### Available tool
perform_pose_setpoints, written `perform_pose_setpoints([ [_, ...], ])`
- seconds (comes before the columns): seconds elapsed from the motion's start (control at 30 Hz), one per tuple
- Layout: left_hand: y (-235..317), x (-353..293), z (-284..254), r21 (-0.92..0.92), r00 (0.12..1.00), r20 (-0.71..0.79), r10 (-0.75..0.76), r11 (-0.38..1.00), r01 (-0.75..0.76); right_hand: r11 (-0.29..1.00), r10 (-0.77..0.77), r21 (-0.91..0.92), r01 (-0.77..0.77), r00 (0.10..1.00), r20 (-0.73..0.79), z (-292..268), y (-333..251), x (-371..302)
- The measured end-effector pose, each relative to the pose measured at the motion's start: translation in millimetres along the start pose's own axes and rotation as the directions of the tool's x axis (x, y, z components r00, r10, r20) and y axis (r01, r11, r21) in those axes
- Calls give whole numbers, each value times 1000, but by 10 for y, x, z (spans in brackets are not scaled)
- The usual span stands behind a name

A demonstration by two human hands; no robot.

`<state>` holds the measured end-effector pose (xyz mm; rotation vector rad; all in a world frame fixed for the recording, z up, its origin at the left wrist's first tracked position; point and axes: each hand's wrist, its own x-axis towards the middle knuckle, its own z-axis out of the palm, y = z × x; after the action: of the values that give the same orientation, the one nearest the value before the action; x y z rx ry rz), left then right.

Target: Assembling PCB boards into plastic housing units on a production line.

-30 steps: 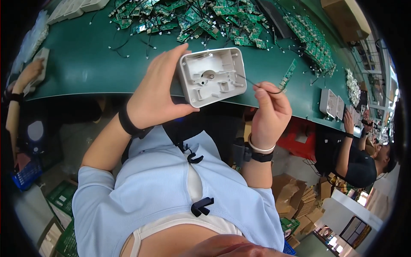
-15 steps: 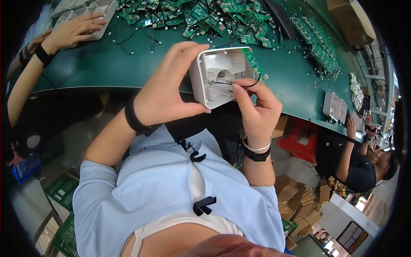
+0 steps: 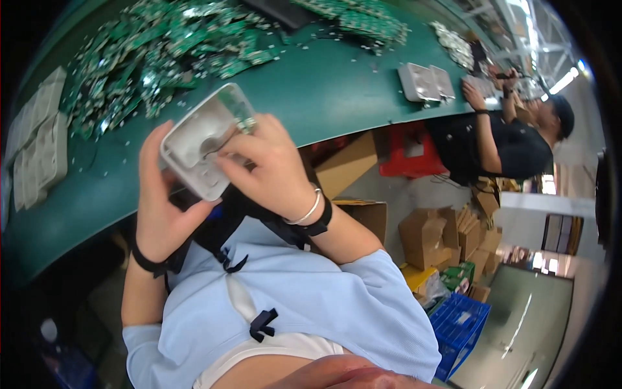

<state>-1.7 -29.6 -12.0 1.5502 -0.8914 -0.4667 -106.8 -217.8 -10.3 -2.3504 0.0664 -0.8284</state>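
My left hand (image 3: 161, 204) grips a white, open-topped plastic housing (image 3: 189, 137) by its left side, the thumb along the near edge. The housing is tilted, with its hollow inside facing up. A small green circuit board (image 3: 234, 109) lies at its far right rim, close to the knuckles of my right hand (image 3: 269, 165). The fingers of that hand are pinched together inside the housing, by the rounded recess. They hold a thin black wire, plainer in the earlier picture; blur and the fingers mostly hide it now.
A big heap of green circuit boards (image 3: 162, 55) covers the far left of the green table (image 3: 330, 91). White housings (image 3: 42, 152) stand at the left, others (image 3: 421, 83) at the right. A co-worker (image 3: 512, 139) works at the table's right. Cardboard boxes (image 3: 424, 233) and a red stool (image 3: 408, 149) stand below.
The view has swung to the right, so the co-worker's hands at the left are out of sight. The housing is turned and tilted more; my right fingers remain inside it.
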Motion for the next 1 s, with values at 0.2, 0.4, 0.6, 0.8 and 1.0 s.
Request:
perform_pose_setpoints([
  [0.2,2,53,-14,-14,999,47,11,1000,-10,994,-75,-93,58,978,-195,28,75,-88],
  [0.4,-45,61,-94,44,997,62,40,998,-43,991,-75,-121,51,978,-197,-13,100,23],
  [0.6,-86,60,-152,-8,998,50,-44,999,44,911,-388,-219,350,907,-162,-230,37,220],
  [0.8,-104,51,-160,-11,990,69,-125,992,126,903,-377,-169,394,918,125,-362,42,34],
  [1.0,-140,11,-164,-71,983,34,-179,981,181,961,-275,46,271,946,170,-181,88,-147],
])
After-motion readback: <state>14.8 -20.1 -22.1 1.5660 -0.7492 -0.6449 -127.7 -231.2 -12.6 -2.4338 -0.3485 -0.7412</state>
